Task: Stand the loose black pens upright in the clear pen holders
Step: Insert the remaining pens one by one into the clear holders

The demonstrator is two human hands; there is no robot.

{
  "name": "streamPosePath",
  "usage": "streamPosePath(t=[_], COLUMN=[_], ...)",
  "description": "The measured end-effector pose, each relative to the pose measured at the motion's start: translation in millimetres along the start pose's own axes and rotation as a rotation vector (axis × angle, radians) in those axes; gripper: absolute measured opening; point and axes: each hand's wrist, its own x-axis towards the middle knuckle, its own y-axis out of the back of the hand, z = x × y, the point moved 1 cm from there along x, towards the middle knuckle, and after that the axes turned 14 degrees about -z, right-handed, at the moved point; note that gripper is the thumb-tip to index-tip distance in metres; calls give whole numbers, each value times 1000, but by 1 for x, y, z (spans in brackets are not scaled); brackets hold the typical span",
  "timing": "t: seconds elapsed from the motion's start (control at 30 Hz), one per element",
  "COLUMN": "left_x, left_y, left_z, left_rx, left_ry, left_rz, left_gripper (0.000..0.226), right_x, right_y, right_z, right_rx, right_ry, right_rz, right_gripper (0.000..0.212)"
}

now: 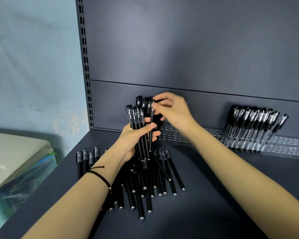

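Left hand (pixel 135 140) is curled round a bundle of black pens (pixel 136 116), holding them upright, caps at the top, above the middle of a dark grey shelf (pixel 214 195). Right hand (pixel 174 111) reaches in from the right, and its thumb and forefinger pinch the cap end of a single pen (pixel 152 128) at the right side of the bundle; its lower end sits among the left hand's fingers. A thin black bracelet (pixel 100 176) circles the left wrist.

Under the hands, a pile of loose pens (pixel 145 183) lies flat, spreading from the shelf's middle toward the front edge. A few more lie side by side near the left edge.

Along the shelf's back edge, from the middle to the right, sit the clear pen holders (pixel 283 149). Standing pens (pixel 252 125) fill a section near the back right corner, leaning slightly. The holder section nearest the hands is partly hidden behind the right wrist.

A slotted metal post (pixel 85 57) rises at the back left corner.
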Motion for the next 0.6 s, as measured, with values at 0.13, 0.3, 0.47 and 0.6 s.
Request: streamPosePath(t=[0.13,0.3,0.47,0.6], left_x=[1,-1,-1,-2], left_y=[0,0,-5,-4], left_z=[-2,-1,-1,-1], left_rx=[-28,-10,71,93], left_ry=[77,137,162,141], left_rz=[-7,10,1,-6], left_gripper=[23,27,31,24], right_x=[8,9,5,1], right_y=[19,36,33,24], right_z=[-2,3,9,25], right_rx=[166,-10,-82,-202], right_ry=[88,172,179,87], right_rz=[272,406,357,201], right_gripper=[18,21,22,22])
